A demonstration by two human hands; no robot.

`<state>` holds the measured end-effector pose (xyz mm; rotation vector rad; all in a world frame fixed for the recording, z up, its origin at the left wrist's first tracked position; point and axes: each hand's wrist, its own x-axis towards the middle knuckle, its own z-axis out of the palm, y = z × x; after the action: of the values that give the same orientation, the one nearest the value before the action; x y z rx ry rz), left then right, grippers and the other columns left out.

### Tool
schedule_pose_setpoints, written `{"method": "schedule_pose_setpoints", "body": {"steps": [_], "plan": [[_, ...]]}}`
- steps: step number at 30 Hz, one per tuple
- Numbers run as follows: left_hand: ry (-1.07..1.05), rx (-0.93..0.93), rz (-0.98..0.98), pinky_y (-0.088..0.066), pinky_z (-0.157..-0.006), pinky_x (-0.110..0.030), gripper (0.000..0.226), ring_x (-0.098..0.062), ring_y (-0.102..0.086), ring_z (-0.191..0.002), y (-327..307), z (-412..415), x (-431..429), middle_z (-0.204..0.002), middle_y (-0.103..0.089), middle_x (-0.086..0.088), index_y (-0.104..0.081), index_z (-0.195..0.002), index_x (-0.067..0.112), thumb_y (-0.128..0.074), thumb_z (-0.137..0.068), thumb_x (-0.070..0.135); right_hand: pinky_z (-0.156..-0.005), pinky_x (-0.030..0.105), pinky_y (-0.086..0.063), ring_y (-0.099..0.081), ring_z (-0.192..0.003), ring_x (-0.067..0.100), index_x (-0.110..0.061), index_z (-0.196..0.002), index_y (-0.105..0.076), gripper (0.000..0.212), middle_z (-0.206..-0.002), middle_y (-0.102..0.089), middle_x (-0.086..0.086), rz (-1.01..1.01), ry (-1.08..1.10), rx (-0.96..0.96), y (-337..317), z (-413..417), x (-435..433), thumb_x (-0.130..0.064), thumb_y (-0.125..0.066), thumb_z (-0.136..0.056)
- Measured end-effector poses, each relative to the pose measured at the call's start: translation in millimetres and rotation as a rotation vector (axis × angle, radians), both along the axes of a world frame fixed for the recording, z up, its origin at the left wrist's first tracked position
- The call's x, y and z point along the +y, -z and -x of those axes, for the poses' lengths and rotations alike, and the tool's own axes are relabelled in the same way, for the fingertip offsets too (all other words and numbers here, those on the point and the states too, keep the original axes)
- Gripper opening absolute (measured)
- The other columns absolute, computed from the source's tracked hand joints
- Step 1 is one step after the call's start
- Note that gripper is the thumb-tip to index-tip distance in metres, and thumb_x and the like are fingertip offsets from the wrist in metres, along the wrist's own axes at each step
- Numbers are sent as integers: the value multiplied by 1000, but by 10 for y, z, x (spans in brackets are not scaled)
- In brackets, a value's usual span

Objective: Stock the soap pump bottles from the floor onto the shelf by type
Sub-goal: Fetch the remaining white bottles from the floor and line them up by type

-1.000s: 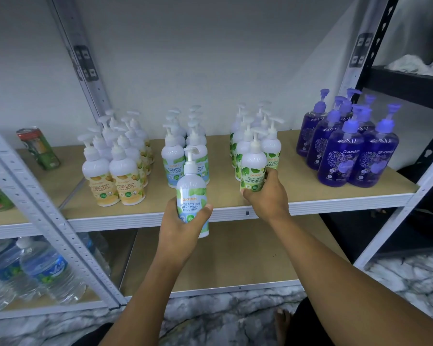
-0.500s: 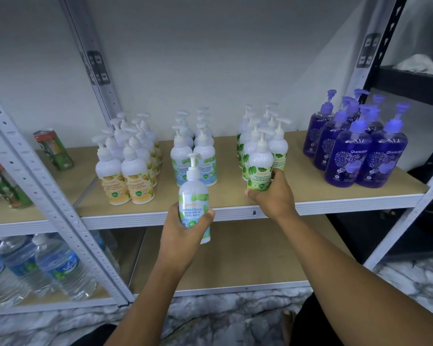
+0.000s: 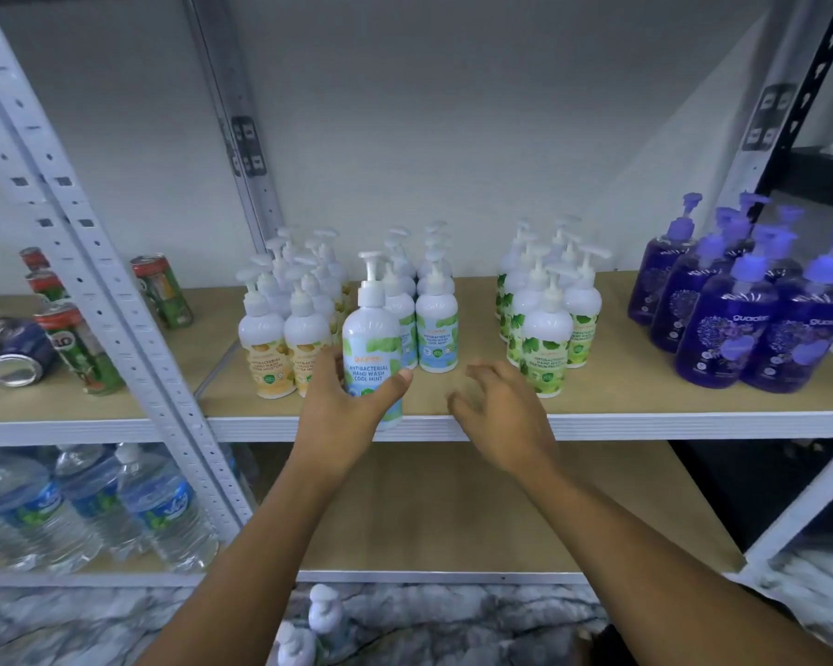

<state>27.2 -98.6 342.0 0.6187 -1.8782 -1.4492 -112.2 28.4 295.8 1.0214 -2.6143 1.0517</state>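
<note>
My left hand point(image 3: 345, 415) grips a white "cool mint" pump bottle point(image 3: 372, 348) at the front edge of the wooden shelf point(image 3: 645, 401), just in front of the blue-label mint group point(image 3: 436, 324). My right hand point(image 3: 501, 406) hovers over the shelf edge with loose, spread fingers and holds nothing. The green-label bottle point(image 3: 547, 343) stands free at the front of its group, right of that hand. Yellow-label bottles point(image 3: 280, 338) stand to the left and purple bottles point(image 3: 751, 319) to the far right. Two white pump tops point(image 3: 321, 612) show on the floor below.
A slanted white upright point(image 3: 116, 300) splits off the left bay, which holds drink cans point(image 3: 162, 290). Water bottles point(image 3: 92, 507) fill the lower left shelf. The lower shelf board point(image 3: 453, 516) lies beneath my arms. A black rack point(image 3: 828, 180) stands at the right.
My right hand has let go of the green-label bottle and drawn back left to the shelf edge. My left hand has lifted the mint bottle up to the shelf front.
</note>
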Motion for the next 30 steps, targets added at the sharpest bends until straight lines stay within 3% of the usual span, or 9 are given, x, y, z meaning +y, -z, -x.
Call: {"method": "schedule_pose_setpoints", "body": {"steps": [6,11,15,20,24,27,30], "plan": [[-18,25,62,-54,-72,-14,50,3,-68,-91,356,115,-202,-106,-71,11,-58,-121,23,-84,-79,32,-121,37,-16,-27,-147,25,-12,-148,-44,63,-159,-34,5,-339,-18,65,207,65,-126,-54,-40,-101],[-40,3,108,-59,-84,-36,48,-6,-68,-97,511,246,-286,-105,-70,15,-57,-112,39,-87,-75,37,-122,38,-9,-19,-151,24,-18,-149,-42,65,-162,-29,0,-391,2,56,268,66,-175,-60,-35,-100],[-44,-21,122,-57,-80,-26,51,0,-66,-95,525,302,-260,-101,-69,20,-54,-111,44,-88,-73,40,-122,39,-10,-20,-151,22,-19,-149,-43,63,-161,-32,-1,-378,29,67,310,81,-182,-58,-33,-101],[-71,-69,142,-50,-75,-11,62,9,-63,-97,547,312,-223,-107,-65,20,-50,-117,36,-90,-70,40,-123,45,-4,-15,-152,23,-19,-151,-38,64,-163,-28,-1,-411,41,57,307,55,-205,-57,-28,-102],[-115,-156,157,-52,-84,-21,75,-7,-60,-107,627,257,-222,-124,-57,8,-49,-132,21,-88,-70,35,-123,47,-3,-11,-153,24,-20,-153,-35,64,-164,-24,-1,-428,42,49,303,43,-219,-57,-25,-102],[-153,-199,203,-43,-78,-11,65,-5,-55,-103,650,211,-212,-121,-57,8,-53,-129,17,-86,-76,34,-123,47,-4,-12,-153,24,-20,-153,-35,64,-164,-25,-1,-428,50,52,310,32,-217,-58,-26,-102],[-165,-199,204,-45,-82,-17,61,-3,-56,-104,669,225,-238,-119,-60,11,-54,-128,19,-85,-78,36,-123,46,-4,-12,-153,24,-21,-153,-35,64,-164,-24,-1,-432,50,60,316,37,-215,-59,-26,-102]]}}
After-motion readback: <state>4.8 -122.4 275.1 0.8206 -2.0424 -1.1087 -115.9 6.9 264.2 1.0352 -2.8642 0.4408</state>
